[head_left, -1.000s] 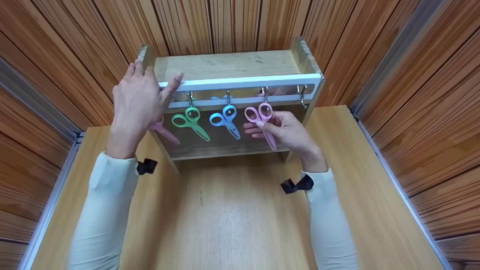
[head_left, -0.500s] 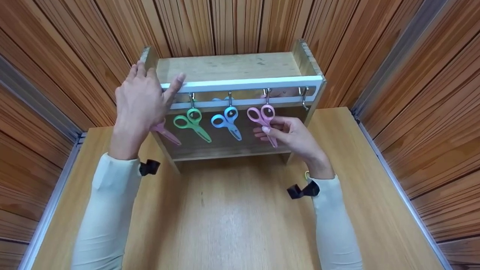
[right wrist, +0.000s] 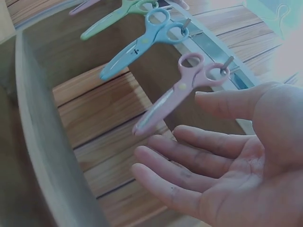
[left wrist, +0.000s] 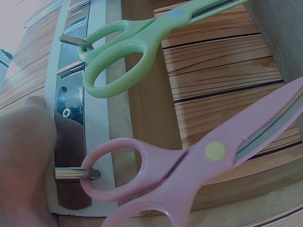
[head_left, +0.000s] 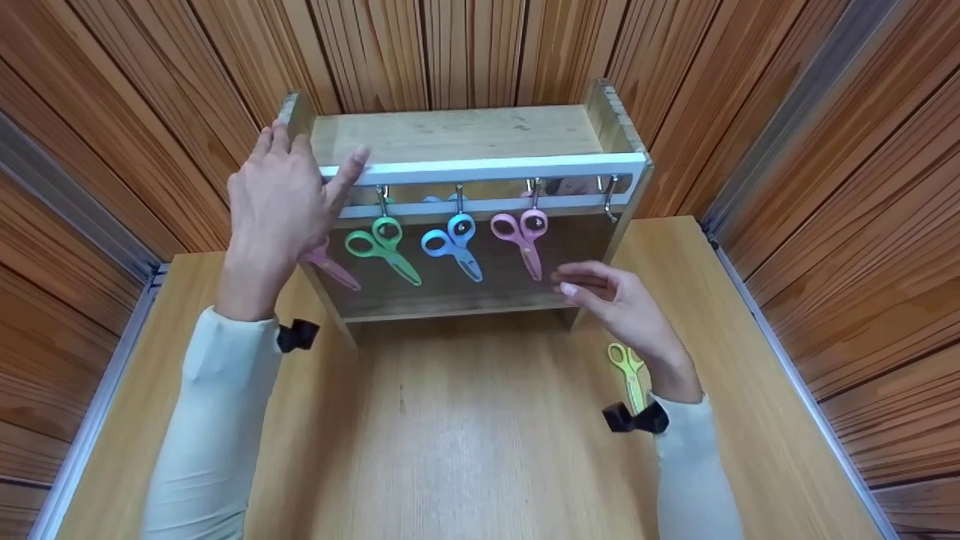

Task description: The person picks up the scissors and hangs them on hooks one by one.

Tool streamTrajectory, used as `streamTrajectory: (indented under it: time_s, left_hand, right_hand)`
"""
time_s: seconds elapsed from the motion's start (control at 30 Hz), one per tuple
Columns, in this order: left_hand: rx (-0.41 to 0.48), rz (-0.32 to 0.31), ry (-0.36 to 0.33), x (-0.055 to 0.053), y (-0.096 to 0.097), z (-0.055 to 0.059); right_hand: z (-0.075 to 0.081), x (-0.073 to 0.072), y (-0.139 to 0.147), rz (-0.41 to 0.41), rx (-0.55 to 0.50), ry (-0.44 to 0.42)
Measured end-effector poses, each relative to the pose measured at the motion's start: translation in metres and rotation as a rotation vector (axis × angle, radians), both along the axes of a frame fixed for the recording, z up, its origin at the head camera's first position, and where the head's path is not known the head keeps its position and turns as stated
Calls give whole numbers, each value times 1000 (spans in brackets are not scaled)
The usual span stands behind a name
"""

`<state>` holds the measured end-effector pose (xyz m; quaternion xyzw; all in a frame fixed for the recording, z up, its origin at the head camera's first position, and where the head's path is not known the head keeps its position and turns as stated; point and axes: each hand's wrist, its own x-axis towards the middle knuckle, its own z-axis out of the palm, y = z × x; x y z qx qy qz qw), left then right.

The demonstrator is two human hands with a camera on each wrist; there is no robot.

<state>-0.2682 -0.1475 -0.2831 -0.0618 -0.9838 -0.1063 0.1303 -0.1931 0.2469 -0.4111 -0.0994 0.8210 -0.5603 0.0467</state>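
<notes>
My left hand (head_left: 277, 195) rests on the left end of the white hook rail (head_left: 495, 165), thumb along its top. Behind its wrist, pink scissors (left wrist: 189, 165) hang from the leftmost hook, partly hidden in the head view. Rightward along the rail hang green scissors (head_left: 385, 246), blue scissors (head_left: 454, 241) and a second pair of pink scissors (head_left: 523, 236), each by one finger loop. My right hand (head_left: 619, 300) is just right of that second pink pair, apart from it, holding nothing, with relaxed fingers. Yellow scissors (head_left: 628, 371) lie on the table, partly behind the right wrist.
The rail is on the front of a wooden shelf unit (head_left: 457, 131). At its right end a metal hook (head_left: 611, 201) has nothing on it. Wood-slat panels stand behind and at both sides of the table (head_left: 450, 427).
My right hand has let go of the right pink scissors and moved right and down, leaving them hanging. The yellow scissors have come into view. My left hand stays on the rail.
</notes>
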Motion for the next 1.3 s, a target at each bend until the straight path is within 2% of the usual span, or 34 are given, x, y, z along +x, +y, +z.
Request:
streamTrajectory:
  time_s: [0.1, 0.33, 0.67, 0.83, 1.0, 1.17, 1.3]
  left_hand:
    - [5, -4, 0, 0, 1, 1]
    - [-2, 5, 6, 0, 0, 0]
    - [9, -6, 21, -1, 0, -2]
    - [14, -4, 36, -2, 0, -2]
    - [22, -1, 41, -2, 0, -2]
    - [29, 2, 40, -1, 0, -3]
    - [23, 6, 32, 0, 0, -4]
  right_hand:
    - [-8, 10, 7, -37, 12, 9]
    - [-35, 35, 24, -117, 74, -57]
    - [-77, 64, 53, -250, 143, -37]
    - [-98, 68, 64, -285, 210, -28]
    - [-125, 69, 73, -287, 343, 3]
    - [-142, 69, 76, -294, 480, -58]
    - [-150, 66, 75, -297, 517, -82]
